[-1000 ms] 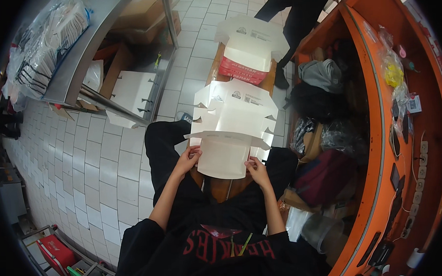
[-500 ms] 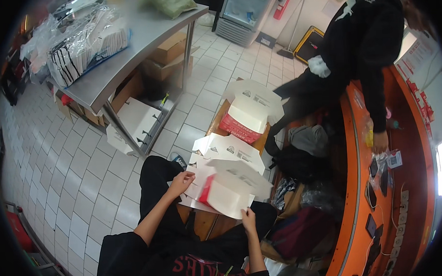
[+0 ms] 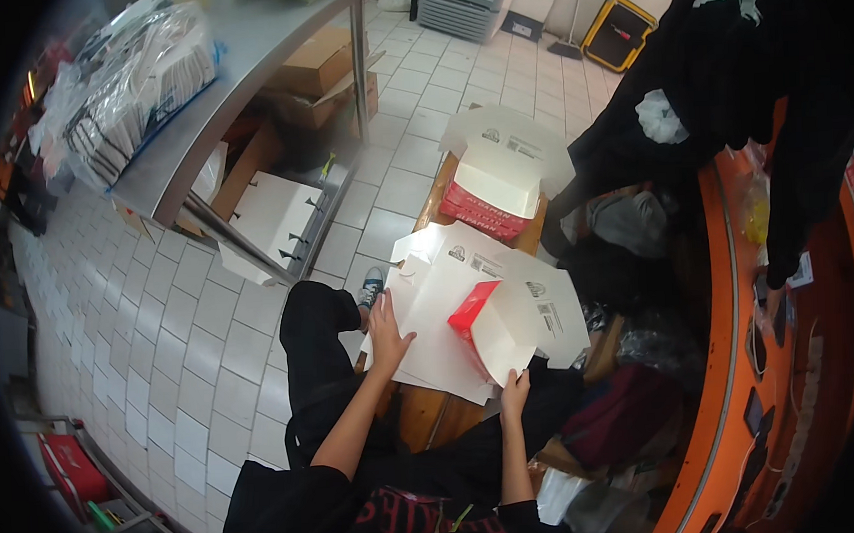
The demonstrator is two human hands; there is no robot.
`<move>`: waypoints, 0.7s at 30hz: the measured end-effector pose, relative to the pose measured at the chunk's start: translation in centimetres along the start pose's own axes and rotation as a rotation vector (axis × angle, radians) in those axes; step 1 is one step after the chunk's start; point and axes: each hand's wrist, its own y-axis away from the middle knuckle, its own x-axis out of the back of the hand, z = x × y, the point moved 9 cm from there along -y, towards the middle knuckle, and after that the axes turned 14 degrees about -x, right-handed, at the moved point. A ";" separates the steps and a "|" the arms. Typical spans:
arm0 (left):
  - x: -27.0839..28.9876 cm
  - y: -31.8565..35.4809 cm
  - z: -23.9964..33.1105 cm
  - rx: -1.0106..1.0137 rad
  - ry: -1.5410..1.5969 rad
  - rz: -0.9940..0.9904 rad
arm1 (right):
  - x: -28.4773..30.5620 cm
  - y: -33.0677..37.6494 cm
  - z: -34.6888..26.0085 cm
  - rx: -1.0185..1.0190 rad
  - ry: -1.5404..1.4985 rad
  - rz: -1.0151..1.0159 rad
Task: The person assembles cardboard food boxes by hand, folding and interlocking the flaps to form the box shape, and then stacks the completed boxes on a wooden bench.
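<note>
A partly folded cardboard takeaway box (image 3: 504,332), white inside with red outer walls and its lid spread wide, tilts above a pile of flat box blanks (image 3: 425,338). My right hand (image 3: 514,392) is closed on its near corner. On the left edge of the blanks rests my left hand (image 3: 388,337), fingers stretched out and thumb apart, holding nothing. Beyond the pile, several folded boxes (image 3: 482,213) with red sides sit nested in a stack, the top one's lid open. Blanks and stack lie on a wooden bench (image 3: 432,424) between my legs.
A steel table (image 3: 248,89) at the left bears a plastic-wrapped bundle (image 3: 139,98), with cardboard boxes (image 3: 313,62) underneath. Along the right runs an orange counter (image 3: 712,349), where a person in black (image 3: 695,83) stands. Bags (image 3: 619,410) lie below it.
The folded box has swung to the right, clear of my left hand. My left hand's fingers have straightened and lie on the blanks. The whole view has shifted, and the person in black appears closer.
</note>
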 end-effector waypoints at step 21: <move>-4.2 -29.0 3.6 0.271 0.912 -0.090 | -4.2 -12.2 -34.2 0.381 0.146 -0.007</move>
